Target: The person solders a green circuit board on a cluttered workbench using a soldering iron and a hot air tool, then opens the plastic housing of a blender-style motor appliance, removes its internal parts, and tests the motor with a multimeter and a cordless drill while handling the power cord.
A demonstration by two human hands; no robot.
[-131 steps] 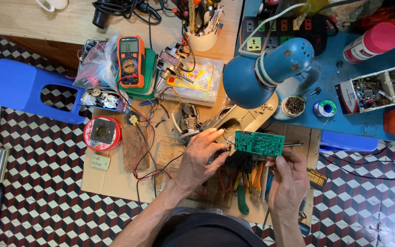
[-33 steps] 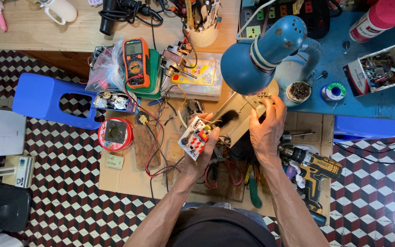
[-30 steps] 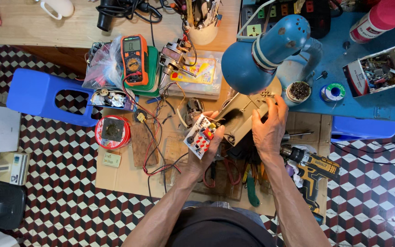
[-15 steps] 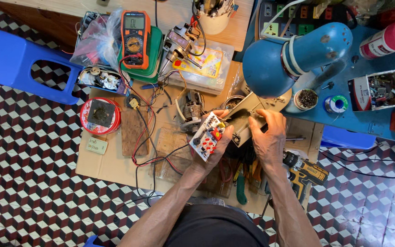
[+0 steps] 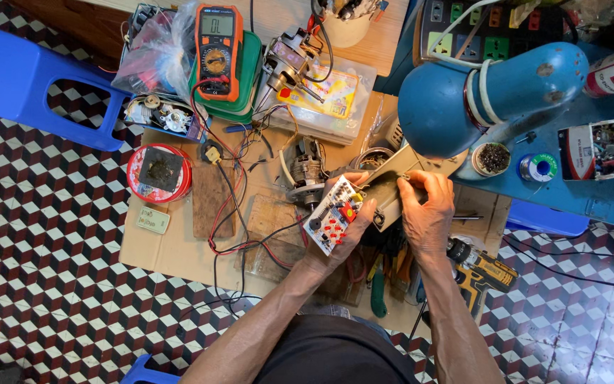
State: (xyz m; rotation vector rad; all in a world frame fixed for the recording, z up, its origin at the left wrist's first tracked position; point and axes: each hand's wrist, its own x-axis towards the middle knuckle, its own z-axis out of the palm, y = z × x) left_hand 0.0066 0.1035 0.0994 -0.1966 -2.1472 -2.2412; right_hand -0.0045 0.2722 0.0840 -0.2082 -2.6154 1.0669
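Observation:
My left hand (image 5: 345, 226) holds a small white circuit board (image 5: 332, 215) with red, yellow and black parts on it, tilted up towards me. My right hand (image 5: 426, 213) grips a grey-beige casing piece (image 5: 392, 186) that runs up under the blue desk lamp (image 5: 479, 99). The two hands are close together, and the board's upper edge meets the casing's lower end. Red and black wires (image 5: 239, 242) trail across the cardboard mat (image 5: 172, 249) to the left of my hands.
An orange multimeter (image 5: 218, 51) lies at the back, beside a clear plastic box (image 5: 325, 107). A red round tin (image 5: 158, 172) and a blue stool (image 5: 37, 82) are at left. A small motor (image 5: 308, 171) sits by my left hand. A yellow-black drill (image 5: 481, 269), pliers (image 5: 379, 291) and a solder spool (image 5: 538, 168) are at right.
Earlier my hands held a green circuit board. Now the left holds the white board and the right the casing. Over the last second the view has shifted closer and the hands stayed together.

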